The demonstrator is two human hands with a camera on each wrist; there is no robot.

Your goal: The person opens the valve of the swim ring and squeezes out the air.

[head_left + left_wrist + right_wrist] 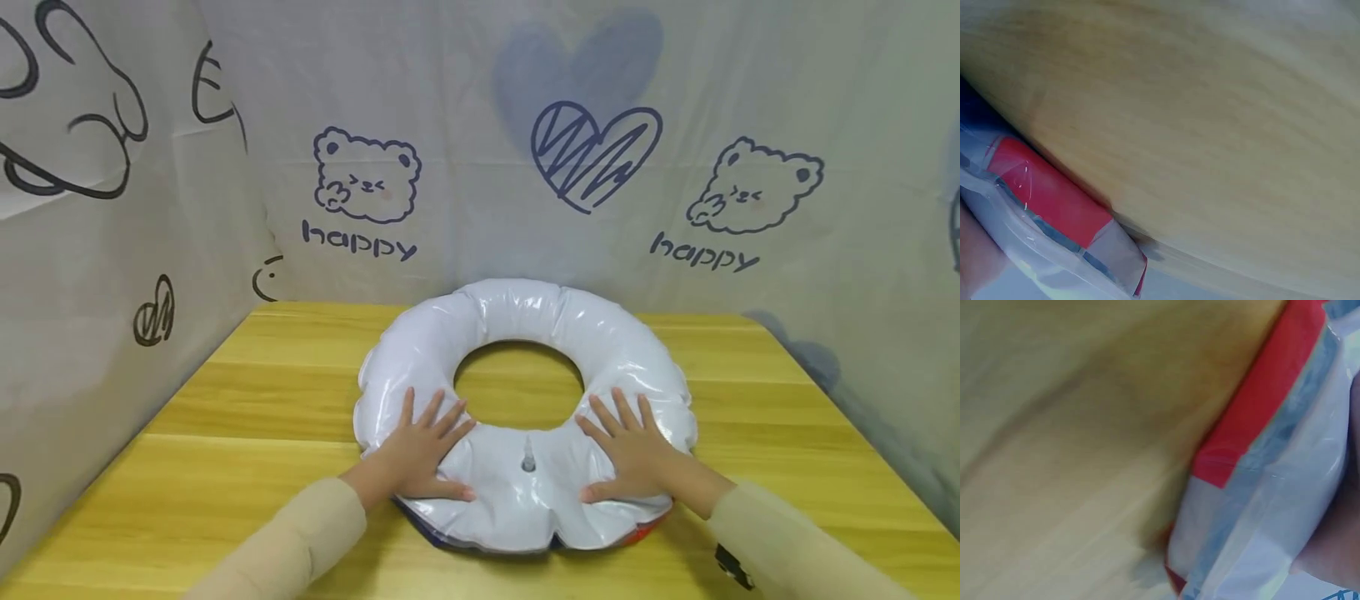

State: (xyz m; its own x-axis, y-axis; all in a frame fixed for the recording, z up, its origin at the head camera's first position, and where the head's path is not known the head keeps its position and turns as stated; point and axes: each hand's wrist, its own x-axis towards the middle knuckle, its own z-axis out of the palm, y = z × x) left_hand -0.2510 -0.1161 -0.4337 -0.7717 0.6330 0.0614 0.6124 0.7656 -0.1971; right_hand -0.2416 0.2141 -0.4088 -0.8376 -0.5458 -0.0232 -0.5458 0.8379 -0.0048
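White inflatable ring [525,333], flat on wooden bench [225,417]; left hand [420,454] and right hand [633,454] press its near edge, grip released, fingers spread.

1 inflatable ring [517,325], 2 hands [423,454], 1 table [225,467].

Glossy, smooth white plastic on the inflatable ring [525,333]. The surface [225,417] is matt yellow wood grain. Soft cloth backdrop [480,125] behind.

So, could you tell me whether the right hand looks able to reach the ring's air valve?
Probably yes: the right hand presses flat beside the valve, with only bare ring between them.
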